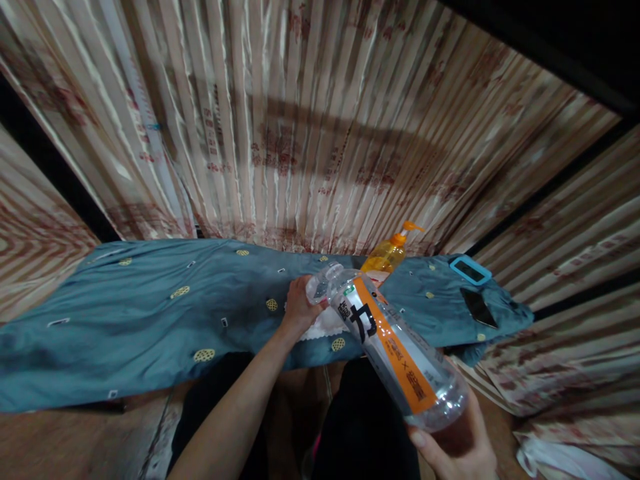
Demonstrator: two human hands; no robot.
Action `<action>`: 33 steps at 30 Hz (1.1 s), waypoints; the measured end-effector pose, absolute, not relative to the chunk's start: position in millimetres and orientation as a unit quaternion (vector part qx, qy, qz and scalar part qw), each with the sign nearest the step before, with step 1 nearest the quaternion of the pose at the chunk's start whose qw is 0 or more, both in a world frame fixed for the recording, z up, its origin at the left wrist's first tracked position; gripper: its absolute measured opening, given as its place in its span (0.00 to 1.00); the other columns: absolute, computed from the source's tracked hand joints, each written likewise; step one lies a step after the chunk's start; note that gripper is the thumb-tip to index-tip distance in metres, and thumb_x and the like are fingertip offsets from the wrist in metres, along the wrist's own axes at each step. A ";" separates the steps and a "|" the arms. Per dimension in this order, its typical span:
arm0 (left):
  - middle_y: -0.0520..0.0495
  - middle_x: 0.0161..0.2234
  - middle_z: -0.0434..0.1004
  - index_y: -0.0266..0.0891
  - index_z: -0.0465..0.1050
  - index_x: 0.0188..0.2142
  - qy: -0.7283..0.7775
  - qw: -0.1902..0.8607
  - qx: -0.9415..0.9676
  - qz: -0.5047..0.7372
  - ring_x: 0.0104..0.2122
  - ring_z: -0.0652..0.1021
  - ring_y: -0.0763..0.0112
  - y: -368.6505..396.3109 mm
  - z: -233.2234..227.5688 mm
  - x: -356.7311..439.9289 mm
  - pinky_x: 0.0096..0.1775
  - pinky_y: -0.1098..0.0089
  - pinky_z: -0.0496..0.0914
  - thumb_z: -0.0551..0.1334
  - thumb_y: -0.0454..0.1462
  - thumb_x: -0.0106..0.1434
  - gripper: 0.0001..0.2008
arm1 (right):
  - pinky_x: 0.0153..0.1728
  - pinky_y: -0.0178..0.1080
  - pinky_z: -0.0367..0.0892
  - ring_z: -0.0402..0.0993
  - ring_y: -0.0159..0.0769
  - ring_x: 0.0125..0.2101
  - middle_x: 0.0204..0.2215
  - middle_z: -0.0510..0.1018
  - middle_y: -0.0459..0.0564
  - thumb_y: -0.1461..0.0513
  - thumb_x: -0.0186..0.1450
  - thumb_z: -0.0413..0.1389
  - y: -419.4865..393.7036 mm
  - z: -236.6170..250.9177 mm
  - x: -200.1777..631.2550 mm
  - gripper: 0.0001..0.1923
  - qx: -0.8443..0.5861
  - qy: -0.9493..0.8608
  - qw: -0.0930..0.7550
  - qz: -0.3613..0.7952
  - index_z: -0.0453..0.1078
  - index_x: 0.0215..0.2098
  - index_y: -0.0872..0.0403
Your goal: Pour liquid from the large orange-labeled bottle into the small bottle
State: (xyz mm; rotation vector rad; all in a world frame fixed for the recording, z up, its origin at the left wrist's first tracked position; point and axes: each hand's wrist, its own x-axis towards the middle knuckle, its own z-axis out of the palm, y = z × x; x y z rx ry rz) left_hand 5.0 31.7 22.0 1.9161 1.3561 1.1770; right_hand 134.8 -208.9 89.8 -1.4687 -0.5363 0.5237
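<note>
A clear plastic bottle [395,347] with an orange and silver label slants across the front of the table, its neck up and to the left. My right hand [463,440] is closed around its base. At the neck end, my left hand [300,308] is closed against the clear plastic, with its fingertips partly hidden behind it. Under the bottle and beside my left hand lies a white cloth or tissue [323,325] with a scalloped edge. Just behind the bottle stands an amber pump bottle [385,257] with an orange pump top.
A blue-green patterned cloth [150,313] covers the long narrow table. On its right end lie a blue-framed device [471,270] and a dark phone [479,307]. Pleated patterned curtains [310,133] hang close behind and at the sides, with dark frame bars [550,177] among them.
</note>
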 end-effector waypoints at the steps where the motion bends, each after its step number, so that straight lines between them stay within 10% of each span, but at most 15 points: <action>1: 0.46 0.41 0.76 0.39 0.71 0.41 0.499 0.253 0.706 0.433 0.46 0.75 0.55 32.1 21.2 5.2 0.50 0.56 0.71 0.69 0.31 0.45 0.21 | 0.45 0.31 0.70 0.76 0.37 0.47 0.52 0.77 0.53 0.54 0.39 0.72 -208.9 89.5 134.7 0.53 -0.654 -0.238 0.680 0.232 0.60 0.60 0.53; 33: 0.46 0.41 0.76 0.39 0.70 0.41 0.496 0.255 0.708 0.432 0.46 0.75 0.56 30.8 21.4 3.4 0.51 0.56 0.70 0.69 0.32 0.46 0.20 | 0.50 0.37 0.68 0.71 0.43 0.53 0.56 0.72 0.55 0.51 0.41 0.71 -207.8 91.3 137.6 0.53 -0.667 -0.269 0.656 0.227 0.57 0.62 0.53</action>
